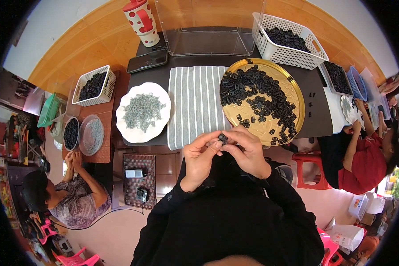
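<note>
Close in front of my body, just past the table's front edge, a small black plastic piece (pixel 223 137) is pinched between my two hands. The fingertips of my left hand (pixel 200 160) close on it from one side, those of my right hand (pixel 249 153) from the other. My fingers partly cover it, and any smaller part there is hidden. A round gold tray (pixel 264 131) of loose black plastic pieces (pixel 248 84) lies beyond my right hand. Past my left hand is a grey-and-white striped cloth (pixel 198 102).
A scalloped white plate (pixel 125 131) holds small silvery metal parts (pixel 142 111). Behind stand a spotted tumbler (pixel 142 26), a phone (pixel 147 60), a clear plastic box (pixel 208 43) and a white basket (pixel 277 52) of black pieces. People work at both sides; a red stool (pixel 309 158) stands right.
</note>
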A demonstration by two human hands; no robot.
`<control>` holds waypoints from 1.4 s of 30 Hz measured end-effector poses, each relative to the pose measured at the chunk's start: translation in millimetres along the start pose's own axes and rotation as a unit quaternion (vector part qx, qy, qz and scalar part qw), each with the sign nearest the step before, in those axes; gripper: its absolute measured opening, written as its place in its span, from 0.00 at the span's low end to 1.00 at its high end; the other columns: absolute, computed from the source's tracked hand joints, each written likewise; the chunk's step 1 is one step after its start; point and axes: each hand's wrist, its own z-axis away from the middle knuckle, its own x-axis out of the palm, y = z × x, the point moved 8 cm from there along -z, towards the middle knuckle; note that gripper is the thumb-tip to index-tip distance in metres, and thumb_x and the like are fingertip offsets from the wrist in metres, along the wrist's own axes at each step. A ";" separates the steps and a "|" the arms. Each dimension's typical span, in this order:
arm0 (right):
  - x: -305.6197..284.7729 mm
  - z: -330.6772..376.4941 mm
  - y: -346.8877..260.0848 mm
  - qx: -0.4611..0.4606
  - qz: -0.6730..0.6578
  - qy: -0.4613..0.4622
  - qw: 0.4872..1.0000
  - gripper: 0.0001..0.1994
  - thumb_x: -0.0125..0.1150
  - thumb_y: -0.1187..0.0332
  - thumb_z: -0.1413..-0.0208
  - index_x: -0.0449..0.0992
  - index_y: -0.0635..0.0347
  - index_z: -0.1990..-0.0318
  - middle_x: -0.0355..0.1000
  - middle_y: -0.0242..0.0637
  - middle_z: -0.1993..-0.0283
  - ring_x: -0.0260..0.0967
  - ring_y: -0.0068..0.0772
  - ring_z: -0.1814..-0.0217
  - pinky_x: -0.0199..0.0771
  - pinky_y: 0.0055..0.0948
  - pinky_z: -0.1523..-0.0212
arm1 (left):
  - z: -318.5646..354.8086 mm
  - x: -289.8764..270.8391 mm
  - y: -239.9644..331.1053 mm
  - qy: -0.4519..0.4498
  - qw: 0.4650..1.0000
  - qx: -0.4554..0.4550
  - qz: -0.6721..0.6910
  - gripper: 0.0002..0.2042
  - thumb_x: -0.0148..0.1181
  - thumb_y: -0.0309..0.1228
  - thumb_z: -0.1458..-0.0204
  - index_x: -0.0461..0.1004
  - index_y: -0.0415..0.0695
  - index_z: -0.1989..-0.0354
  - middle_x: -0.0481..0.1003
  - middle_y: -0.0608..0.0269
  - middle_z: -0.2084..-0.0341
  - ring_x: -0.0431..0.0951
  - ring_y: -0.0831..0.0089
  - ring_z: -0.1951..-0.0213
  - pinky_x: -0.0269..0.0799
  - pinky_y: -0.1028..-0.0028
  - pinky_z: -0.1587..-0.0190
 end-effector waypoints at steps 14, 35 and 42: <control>-3.3 3.9 -16.0 -0.049 0.064 0.023 0.996 0.17 0.62 0.84 0.52 0.74 0.69 0.52 0.70 0.41 0.63 0.71 0.32 0.66 0.72 0.24 0.67 | 3.7 7.3 7.1 -0.050 0.998 0.039 0.012 0.15 0.57 0.16 0.47 0.75 0.35 0.50 0.73 0.60 0.67 0.75 0.75 0.69 0.73 0.80 0.68; -2.4 0.8 -26.4 -0.068 0.033 0.046 0.996 0.15 0.57 0.86 0.48 0.71 0.72 0.51 0.67 0.42 0.62 0.71 0.27 0.68 0.73 0.22 0.69 | 4.9 14.0 9.2 -0.045 0.997 0.060 0.001 0.14 0.55 0.16 0.45 0.74 0.36 0.49 0.73 0.60 0.66 0.73 0.78 0.68 0.71 0.82 0.67; -4.4 5.4 -15.1 -0.047 0.040 0.074 0.995 0.17 0.62 0.83 0.51 0.74 0.69 0.52 0.69 0.39 0.62 0.70 0.28 0.66 0.72 0.22 0.68 | 3.8 10.8 7.8 -0.036 0.998 0.041 -0.009 0.14 0.56 0.16 0.45 0.75 0.36 0.49 0.73 0.62 0.67 0.72 0.80 0.69 0.69 0.83 0.69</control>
